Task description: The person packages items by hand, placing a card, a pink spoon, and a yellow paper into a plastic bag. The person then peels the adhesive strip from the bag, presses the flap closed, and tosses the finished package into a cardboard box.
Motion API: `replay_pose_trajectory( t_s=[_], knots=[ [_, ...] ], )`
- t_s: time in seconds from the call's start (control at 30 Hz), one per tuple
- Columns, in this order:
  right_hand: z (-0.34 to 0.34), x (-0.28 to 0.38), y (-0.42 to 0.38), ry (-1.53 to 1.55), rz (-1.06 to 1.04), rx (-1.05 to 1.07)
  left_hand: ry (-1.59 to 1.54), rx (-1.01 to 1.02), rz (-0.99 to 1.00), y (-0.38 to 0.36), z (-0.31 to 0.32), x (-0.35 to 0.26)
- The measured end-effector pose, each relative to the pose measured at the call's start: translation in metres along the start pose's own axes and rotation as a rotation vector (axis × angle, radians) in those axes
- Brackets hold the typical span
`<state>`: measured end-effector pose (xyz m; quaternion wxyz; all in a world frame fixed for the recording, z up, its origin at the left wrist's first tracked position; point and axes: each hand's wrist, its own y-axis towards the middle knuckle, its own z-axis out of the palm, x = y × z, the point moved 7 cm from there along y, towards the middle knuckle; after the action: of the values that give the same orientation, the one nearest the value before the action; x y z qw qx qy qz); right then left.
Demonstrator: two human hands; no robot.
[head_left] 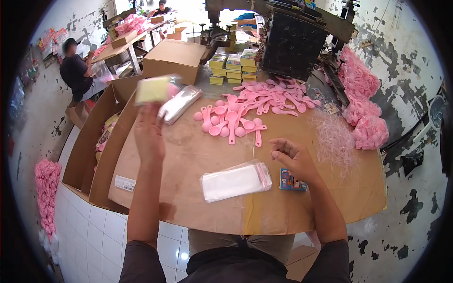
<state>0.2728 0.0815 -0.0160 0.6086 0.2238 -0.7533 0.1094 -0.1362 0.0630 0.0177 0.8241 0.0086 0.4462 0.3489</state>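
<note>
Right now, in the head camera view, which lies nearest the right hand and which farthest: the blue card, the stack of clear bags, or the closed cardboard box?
From the right hand:
1. Blue card, just below it, partly under the wrist.
2. Stack of clear bags, to its left.
3. Closed cardboard box, far up-left.

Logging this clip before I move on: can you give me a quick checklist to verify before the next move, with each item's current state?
1. Left hand has a grip on the yellow packet: ok, raised above the cardboard worktop, though blurred.
2. Right hand free: ok, fingers curled, holding nothing visible.
3. Stack of clear bags within reach: ok, flat beside the right hand.
4. Pink spoons available: ok, a pile lies on the worktop.
5. Packet sealed: cannot tell, motion blur.
6. Open carton on the left has room: cannot tell.
</note>
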Motion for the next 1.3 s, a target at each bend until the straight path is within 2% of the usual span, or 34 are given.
replay_pose_trajectory(
  t_s=[0.07,0.1,0.2,0.27,0.33,0.37,0.43,0.53,0.67,0.73,0.87,0.93,0.97,1.03,1.07,1.13,1.3],
  knots=[
    [-0.006,0.001,0.001,-0.069,0.006,-0.016,-0.057,-0.137,0.076,0.003,-0.002,-0.015],
    [-0.011,0.007,0.001,-0.218,-0.023,-0.024,-0.076,-0.172,0.102,0.003,-0.005,-0.012],
    [-0.028,0.026,-0.006,-0.658,-0.125,-0.011,0.130,0.107,-0.143,-0.018,0.013,0.033],
    [-0.044,0.027,-0.015,-0.942,-0.207,0.051,0.541,0.413,-0.184,-0.051,0.042,0.060],
    [-0.052,0.022,-0.022,-0.903,-0.108,0.235,0.956,0.779,-0.186,-0.097,0.078,0.071],
    [-0.054,0.019,-0.027,-0.884,-0.055,0.324,0.926,0.872,-0.180,-0.116,0.086,0.078],
    [-0.058,0.002,-0.029,-0.764,0.085,0.349,1.027,1.087,0.078,-0.145,0.103,0.078],
    [-0.058,-0.001,-0.033,-0.669,0.180,0.342,1.007,1.119,0.051,-0.151,0.100,0.089],
    [-0.067,-0.011,-0.033,-0.500,0.222,0.266,0.933,0.976,-0.193,-0.142,0.093,0.094],
    [-0.069,-0.007,-0.031,-0.560,0.154,0.220,0.873,0.906,-0.323,-0.141,0.091,0.097],
    [-0.070,0.012,-0.030,-0.571,0.097,0.044,0.906,0.922,-0.259,-0.137,0.091,0.093],
    [-0.050,0.010,-0.026,-0.311,0.027,-0.028,0.880,0.932,-0.218,-0.136,0.091,0.093],
    [-0.040,0.009,-0.025,-0.180,-0.007,-0.066,0.690,0.887,-0.350,-0.137,0.091,0.097],
    [-0.022,0.014,-0.023,-0.317,-0.034,-0.074,0.312,0.777,-0.593,-0.139,0.091,0.101],
    [-0.015,0.015,-0.021,-0.384,-0.049,-0.078,0.299,0.781,-0.628,-0.138,0.092,0.101],
    [-0.007,0.012,-0.019,-0.302,-0.070,-0.070,0.272,0.785,-0.699,-0.138,0.093,0.096],
    [0.003,0.018,-0.020,-0.100,-0.120,-0.145,0.321,0.770,-0.715,-0.143,0.096,0.096]
  ],
)
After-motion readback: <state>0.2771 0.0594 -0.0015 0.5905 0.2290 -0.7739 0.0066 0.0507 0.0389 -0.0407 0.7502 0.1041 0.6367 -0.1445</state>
